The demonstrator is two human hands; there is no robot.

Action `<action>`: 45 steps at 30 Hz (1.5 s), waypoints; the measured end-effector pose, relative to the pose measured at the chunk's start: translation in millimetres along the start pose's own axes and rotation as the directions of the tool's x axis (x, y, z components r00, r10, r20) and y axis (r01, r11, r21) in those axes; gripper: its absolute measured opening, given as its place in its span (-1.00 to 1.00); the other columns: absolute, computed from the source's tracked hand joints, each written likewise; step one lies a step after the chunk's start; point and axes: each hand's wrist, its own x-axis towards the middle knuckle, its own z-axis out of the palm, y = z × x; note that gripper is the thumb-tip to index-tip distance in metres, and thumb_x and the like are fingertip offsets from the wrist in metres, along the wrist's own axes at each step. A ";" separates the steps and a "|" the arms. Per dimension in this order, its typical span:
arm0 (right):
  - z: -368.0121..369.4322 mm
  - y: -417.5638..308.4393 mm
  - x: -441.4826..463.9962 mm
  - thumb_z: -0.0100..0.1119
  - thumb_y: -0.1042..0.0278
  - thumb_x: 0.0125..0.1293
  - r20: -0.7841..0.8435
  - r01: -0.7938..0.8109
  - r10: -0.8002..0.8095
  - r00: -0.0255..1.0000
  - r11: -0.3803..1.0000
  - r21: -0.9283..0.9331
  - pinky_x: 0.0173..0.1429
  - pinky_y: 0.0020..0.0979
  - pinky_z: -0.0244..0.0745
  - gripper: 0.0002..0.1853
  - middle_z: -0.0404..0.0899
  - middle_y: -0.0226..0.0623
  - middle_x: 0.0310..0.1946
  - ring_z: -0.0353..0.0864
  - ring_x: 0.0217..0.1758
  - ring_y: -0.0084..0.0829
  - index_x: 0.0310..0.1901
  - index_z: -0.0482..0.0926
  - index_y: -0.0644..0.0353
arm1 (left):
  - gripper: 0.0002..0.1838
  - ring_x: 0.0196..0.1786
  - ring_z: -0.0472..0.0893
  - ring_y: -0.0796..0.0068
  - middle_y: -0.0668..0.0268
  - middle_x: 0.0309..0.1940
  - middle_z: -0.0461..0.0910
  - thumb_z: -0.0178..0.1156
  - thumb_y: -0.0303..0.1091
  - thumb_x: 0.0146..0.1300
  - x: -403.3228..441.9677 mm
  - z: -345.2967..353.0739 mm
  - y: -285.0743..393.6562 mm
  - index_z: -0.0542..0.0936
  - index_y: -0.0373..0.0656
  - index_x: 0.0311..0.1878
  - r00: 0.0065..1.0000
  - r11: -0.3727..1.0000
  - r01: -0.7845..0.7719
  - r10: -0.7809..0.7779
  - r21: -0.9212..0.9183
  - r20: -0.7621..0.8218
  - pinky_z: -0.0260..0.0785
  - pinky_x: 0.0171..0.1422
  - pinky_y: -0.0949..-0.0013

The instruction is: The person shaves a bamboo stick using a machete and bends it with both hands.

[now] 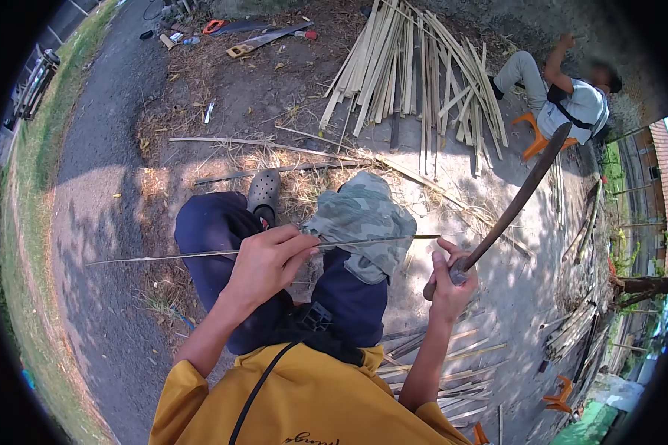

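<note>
My left hand [269, 259] is closed around a thin bamboo strip [159, 258], which runs level across my lap. One long end sticks out to the left, and the other passes over a camouflage cloth [371, 211] draped on my knee. Wrapped around the handle of a machete [518, 200] is my right hand [451, 293], with the dark blade tilted up and away to the right. The strip's right tip ends close to my right fingers; whether they touch it I cannot tell.
A large pile of split bamboo strips [404, 67] lies ahead. Two handsaws, one a wooden-handled saw [271, 39], rest at the far left. Another person [571, 107] sits on an orange stool [531, 137] at the right. More strips [456, 371] lie beside me.
</note>
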 end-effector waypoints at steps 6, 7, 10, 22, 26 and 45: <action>3.3 5.8 10.0 0.53 0.59 0.32 0.019 0.035 -0.034 0.999 0.999 -0.037 -0.25 -0.60 0.36 -0.66 0.77 -0.09 0.14 0.44 -0.30 -0.77 -0.30 0.43 0.14 | -0.86 -0.36 0.69 0.23 0.26 -0.35 0.69 0.49 -0.44 0.31 -0.3 -3.6 -0.9 0.82 -0.14 -0.08 0.999 0.999 0.038 -0.038 0.003 0.009 0.53 -0.27 0.23; 3.5 8.6 11.4 0.55 0.58 0.31 0.033 0.060 -0.058 0.998 0.996 -0.058 -0.21 -0.59 0.38 -0.65 0.79 -0.12 0.09 0.45 -0.30 -0.75 -0.31 0.43 0.15 | -0.86 -0.37 0.69 0.23 0.27 -0.35 0.68 0.49 -0.44 0.31 -0.9 -4.5 -2.1 0.82 -0.14 -0.07 0.999 0.999 0.043 -0.043 -0.005 0.019 0.53 -0.27 0.23; 1.8 15.6 12.9 0.58 0.56 0.28 0.060 0.077 -0.071 0.996 0.990 -0.120 -0.16 -0.57 0.40 -0.63 0.80 -0.17 -0.01 0.47 -0.29 -0.71 -0.32 0.43 0.16 | -0.87 -0.42 0.67 0.23 0.27 -0.36 0.68 0.49 -0.43 0.31 -2.7 -5.9 -4.8 0.82 -0.14 -0.09 0.999 1.000 0.023 -0.024 0.014 0.042 0.54 -0.27 0.24; -1.2 34.7 12.3 0.60 0.58 0.27 0.046 0.081 -0.076 0.996 0.990 -0.113 -0.29 -0.51 0.37 -0.62 0.73 -0.27 -0.22 0.59 -0.33 -0.60 -0.30 0.43 0.13 | -0.89 -0.61 0.55 0.29 0.26 -0.42 0.70 0.54 -0.39 0.26 -3.4 12.2 -0.9 0.79 -0.18 -0.23 0.971 0.977 0.213 -0.208 0.033 -0.117 0.57 -0.21 0.33; -1.3 46.4 16.2 0.57 0.61 0.28 0.047 0.234 -0.231 0.972 0.971 -0.056 -0.56 -0.57 0.22 -0.62 0.78 -0.16 -0.17 0.43 -0.60 -0.69 -0.29 0.42 0.13 | -0.89 -0.34 0.73 0.08 0.28 -0.34 0.72 0.48 -0.36 0.30 -5.2 14.0 -1.6 0.73 -0.13 -0.23 0.973 0.977 0.213 -0.209 0.027 -0.098 0.53 -0.28 0.11; 31.1 24.3 -4.2 0.33 -0.14 0.51 0.478 0.260 -0.019 0.878 0.858 -0.443 -0.48 -0.31 0.40 -0.50 0.46 -0.28 -0.68 0.53 -0.65 -0.38 -0.23 0.63 0.26 | -0.84 -0.50 0.63 0.57 0.18 -0.56 0.64 0.28 -0.44 0.55 -6.3 66.6 8.2 0.67 -0.39 -0.13 0.862 0.742 0.503 -0.467 -0.443 0.196 0.47 -0.37 0.35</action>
